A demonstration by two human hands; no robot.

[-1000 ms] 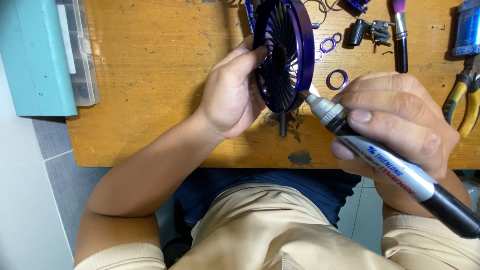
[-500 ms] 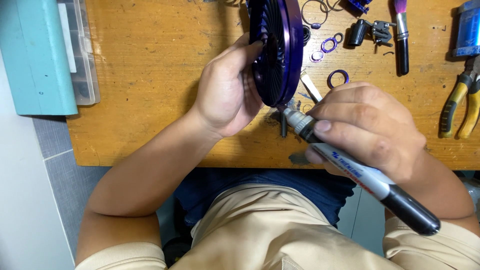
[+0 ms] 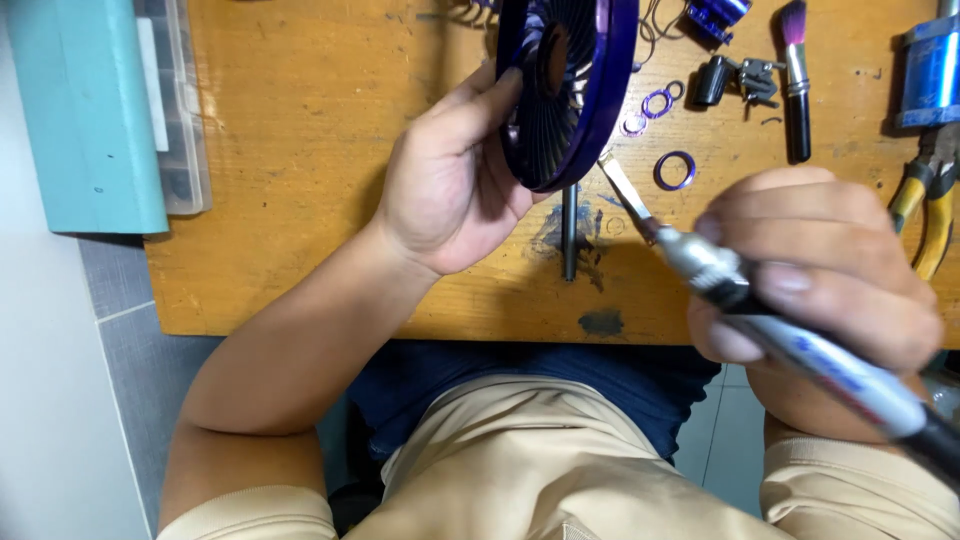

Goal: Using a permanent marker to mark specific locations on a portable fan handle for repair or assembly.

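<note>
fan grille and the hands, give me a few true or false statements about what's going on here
1. The left hand holds the round purple fan grille tilted on edge above the wooden table. True.
2. The right hand is empty. False: it grips a pen-shaped craft knife with a thin flat blade.
3. The blade tip points toward the rim of the fan grille. True.
4. The yellow-handled pliers lie at the left edge of the table. False: they lie at the right edge, beyond the right hand.
5. The small purple ring is slipped over the blade. False: it lies loose on the table beside the blade.
</note>
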